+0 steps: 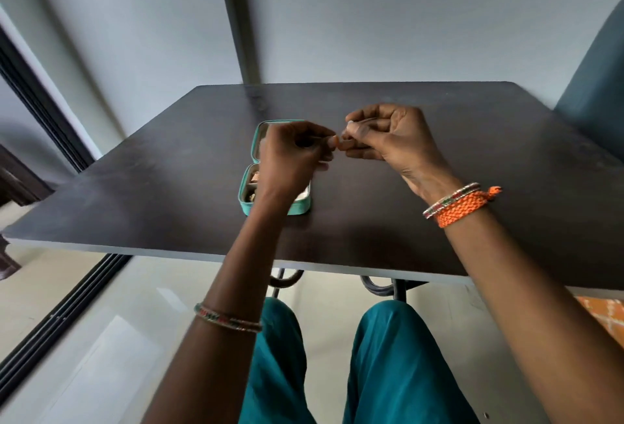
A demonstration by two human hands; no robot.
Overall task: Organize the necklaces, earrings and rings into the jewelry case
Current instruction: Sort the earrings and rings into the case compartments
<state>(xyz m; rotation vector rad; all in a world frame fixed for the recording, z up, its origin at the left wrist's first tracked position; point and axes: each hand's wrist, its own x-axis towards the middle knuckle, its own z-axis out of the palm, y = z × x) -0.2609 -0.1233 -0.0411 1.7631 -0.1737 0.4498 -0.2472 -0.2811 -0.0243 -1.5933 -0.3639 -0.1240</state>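
- Here, in the head view, a dark surface (169, 194) carries one thing — a small teal jewelry case (250, 194), lying open a little left of the middle, nearer the front edge than the back.
- The case's lid half (259, 140) lies flat on the far side; the near half holds a few small gold-toned pieces (253, 183) along its left side, too small to tell apart.
- The left hand (290, 160) hangs above the case and hides most of its right part; its fingers (329, 145) are pinched together at the tips.
- The right hand (391, 140) is raised just beside it, over the middle of the surface, fingers curled in and pinched narrow.
- The fingertips of both hands meet around something tiny — pale and thin, too small to name.
- An orange woven band (462, 209) and a beaded bangle (449, 199) sit on the right wrist; beaded bangles (228, 319) ring the left forearm.
- Below the front edge, teal trousers (388, 363) show.
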